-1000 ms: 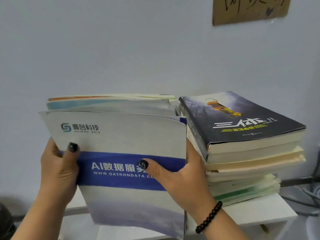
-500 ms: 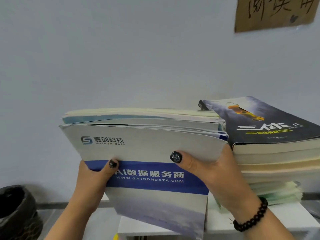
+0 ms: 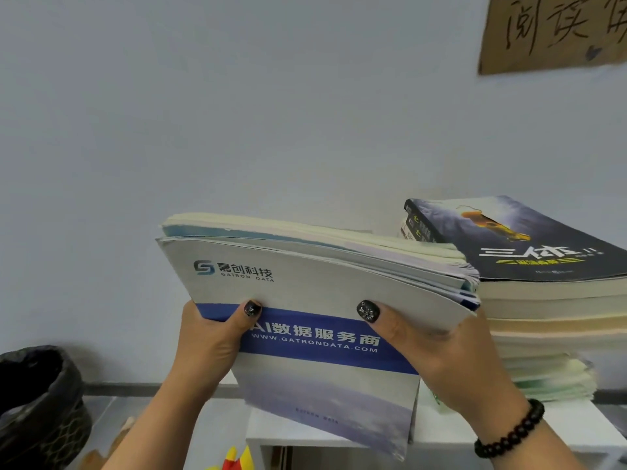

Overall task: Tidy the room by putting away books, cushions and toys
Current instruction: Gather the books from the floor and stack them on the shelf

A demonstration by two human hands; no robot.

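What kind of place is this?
Likely a reading corner in an office or home: a stack of books on a white shelf unit, a handwritten cardboard sign on the wall, a lined bin.

i see a white shelf unit (image 3: 559, 425) low in my view, its flat top running off to the right edge. on that top, toward the right, sits a stack of books (image 3: 549, 351), lying flat one on another. the lowest ones have pale green page edges and rest directly on the white surface; above them come thicker cream-edged volumes. topmost is a dark book (image 3: 529, 245) with a yellow-orange figure and white and yellow lettering on its cover. the stack stands close to the pale wall (image 3: 237, 113) behind it.
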